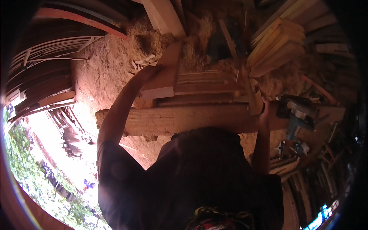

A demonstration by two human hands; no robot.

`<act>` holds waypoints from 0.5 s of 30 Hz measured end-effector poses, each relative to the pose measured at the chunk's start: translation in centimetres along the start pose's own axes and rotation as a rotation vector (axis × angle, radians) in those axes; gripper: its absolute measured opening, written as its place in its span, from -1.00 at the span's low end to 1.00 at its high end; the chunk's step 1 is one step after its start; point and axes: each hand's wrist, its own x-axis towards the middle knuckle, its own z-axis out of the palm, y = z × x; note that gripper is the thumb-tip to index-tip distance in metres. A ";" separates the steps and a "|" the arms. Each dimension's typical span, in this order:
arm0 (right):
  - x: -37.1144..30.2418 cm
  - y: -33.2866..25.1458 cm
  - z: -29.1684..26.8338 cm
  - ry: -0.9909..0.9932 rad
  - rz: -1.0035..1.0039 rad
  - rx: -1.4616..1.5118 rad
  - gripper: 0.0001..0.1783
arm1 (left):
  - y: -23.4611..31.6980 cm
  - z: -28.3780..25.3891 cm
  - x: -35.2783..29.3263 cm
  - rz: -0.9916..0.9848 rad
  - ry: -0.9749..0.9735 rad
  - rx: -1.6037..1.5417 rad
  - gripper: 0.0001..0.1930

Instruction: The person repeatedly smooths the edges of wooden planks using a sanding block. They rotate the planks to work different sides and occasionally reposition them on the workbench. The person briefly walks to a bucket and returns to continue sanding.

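My left hand [151, 73] grips the left edge of a wide wooden plank [170, 65], its fingers over the top face. That plank points away from me, its pale cut end nearest my body. On the right, my right hand [264, 110] is closed on the near end of a narrower wooden piece [253, 94], which slants up and away; shadow blurs its far part. Both pieces lie over or beside a thick horizontal timber [184, 119] that runs across in front of me.
A power saw [301, 113] rests right of my right hand. Stacked boards [278, 48] stand at the far right, and a big timber [163, 17] juts in at the top. Small offcuts [143, 63] lie on the sawdust-covered ground [101, 73]. More lumber lines the left side.
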 end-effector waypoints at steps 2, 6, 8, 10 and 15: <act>0.4 -0.2 0.2 0.016 0.004 0.030 -0.47 | 1.1 -0.2 -0.8 0.007 -0.053 -0.178 -0.54; -0.4 -0.7 1.5 0.061 -0.032 0.017 -0.46 | 2.2 -1.4 -0.7 0.181 -0.071 -0.426 -0.59; -0.1 -0.2 1.2 0.093 -0.010 0.067 -0.46 | 2.7 -3.9 2.4 0.255 -0.136 -0.453 -0.61; -0.1 -0.5 1.6 0.066 -0.078 -0.011 -0.45 | 2.9 -6.9 6.0 0.251 -0.327 -0.611 -0.62; 0.2 -0.6 1.2 0.033 -0.050 -0.014 -0.46 | 8.1 -6.2 9.2 0.407 -0.107 -1.090 -0.38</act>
